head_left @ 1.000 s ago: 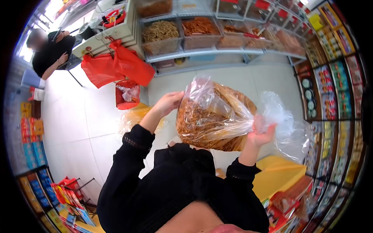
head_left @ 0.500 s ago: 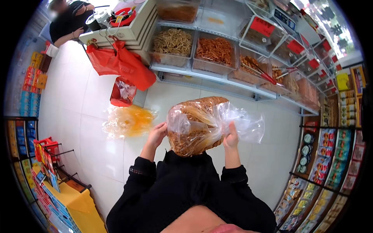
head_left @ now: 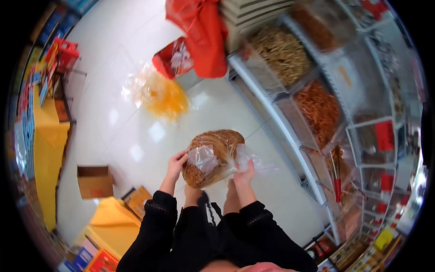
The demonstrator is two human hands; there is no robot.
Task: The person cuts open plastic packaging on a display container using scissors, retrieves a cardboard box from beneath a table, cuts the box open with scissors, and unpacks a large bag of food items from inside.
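Observation:
A large clear plastic bag point(head_left: 213, 156) full of brown shredded dried food hangs in front of my body, above the floor. My left hand point(head_left: 177, 164) is closed on the bag's left side, fingertips pinching the film. At the other end, my right hand point(head_left: 244, 172) is wrapped round the gathered neck, and the loose plastic end sticks out to the right past my fingers. The bag lies tilted on its side between both hands. What exactly the food is I cannot tell.
Loose clear and yellow plastic bags point(head_left: 165, 97) lie on the floor near a red bin point(head_left: 170, 61) and hanging red bags point(head_left: 206, 41). Bins of dried food point(head_left: 317, 111) line a rack on the right. A cardboard box point(head_left: 95, 182) and yellow-covered stands point(head_left: 47, 149) are at left.
My view has turned to the right, so the rack now runs diagonally down the right side. The bag sits lower, near my legs. Both hands keep their hold on it.

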